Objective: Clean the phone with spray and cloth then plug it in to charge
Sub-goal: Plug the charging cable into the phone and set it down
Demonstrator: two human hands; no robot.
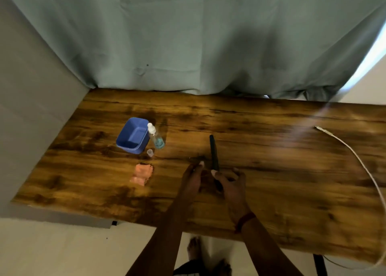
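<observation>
Wood-grain brown covers the counter (271, 171), seen from the head camera looking down along both forearms. A black phone (213, 150) stands on edge near the middle of the counter, its thin side towards the camera and its top pointing away. The right hand (230, 183) grips its lower end, thumb laid against the near side and fingers (237, 172) curled round the far side. A red thread band (245, 221) circles that wrist. The left hand (193, 178) sits just beside the phone on its left, fingers (201, 163) fairly straight and holding nothing; whether they touch the phone cannot be told. To the left of the hands lies a crumpled orange cloth (142, 174). Further back a clear spray bottle (155, 138) with a white top and a little blue liquid stands just beside a blue tub (132, 135), and a small clear cap (150, 153) stands in front of them. Well apart on the right, a white cable (358, 158) curves across the counter, its plug end lying free. A grey-green curtain (188, 35) hangs behind the counter.
</observation>
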